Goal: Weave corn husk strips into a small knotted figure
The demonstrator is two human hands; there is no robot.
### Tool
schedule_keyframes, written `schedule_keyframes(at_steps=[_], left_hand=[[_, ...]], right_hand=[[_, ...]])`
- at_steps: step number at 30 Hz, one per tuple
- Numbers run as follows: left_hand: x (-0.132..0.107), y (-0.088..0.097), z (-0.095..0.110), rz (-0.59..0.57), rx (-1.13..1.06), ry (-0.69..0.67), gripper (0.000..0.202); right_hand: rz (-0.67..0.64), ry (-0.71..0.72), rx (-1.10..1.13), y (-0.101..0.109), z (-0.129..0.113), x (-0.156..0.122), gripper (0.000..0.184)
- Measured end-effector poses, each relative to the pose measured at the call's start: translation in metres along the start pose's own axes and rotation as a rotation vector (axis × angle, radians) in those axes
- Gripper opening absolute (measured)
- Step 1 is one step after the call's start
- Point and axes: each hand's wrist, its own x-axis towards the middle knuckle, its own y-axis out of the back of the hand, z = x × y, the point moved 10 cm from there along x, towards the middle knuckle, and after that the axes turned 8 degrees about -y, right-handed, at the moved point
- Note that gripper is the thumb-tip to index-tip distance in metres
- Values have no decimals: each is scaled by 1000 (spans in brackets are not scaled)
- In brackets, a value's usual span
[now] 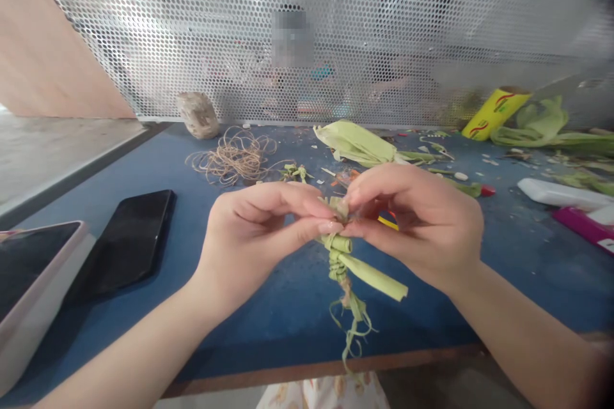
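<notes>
Between my two hands hangs a braided corn husk piece (337, 263), pale green, with a rolled strip sticking out to the right and frayed, curling strands at its lower end. My left hand (261, 230) pinches its top between thumb and forefinger. From the other side my right hand (417, 223) pinches the same top, its fingertips touching those of the left. The exact fold under the fingertips is hidden. Just behind the hands lie a small bundle of knotted husk (296, 172) and a whole husk (357, 142).
A tangle of twine (235, 156) and a pale roll (198, 115) are at the back left. Two phones (127, 239) lie on the left. A yellow tube (496, 114), loose husks (542, 124) and a purple object (585, 230) are on the right. A perforated metal screen (230, 25) closes the back.
</notes>
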Motion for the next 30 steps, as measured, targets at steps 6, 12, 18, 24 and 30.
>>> schedule_keyframes(at_steps=[6, 12, 18, 24, 30], left_hand=[[1, -1, 2, -29, 12, -31, 17], [0, -2, 2, -51, 7, -51, 17], [0, -4, 2, -70, 60, -42, 17], [0, 2, -3, -2, 73, -5, 14], [0, -2, -7, -45, 41, 37, 14]], right_hand=[[37, 79, -121, 6, -8, 0, 11], [63, 25, -154, 9, -5, 3, 8], [80, -16, -79, 7, 0, 1, 7], [-41, -2, -88, 0, -2, 3, 14], [-38, 29, -89, 3, -2, 4, 12]])
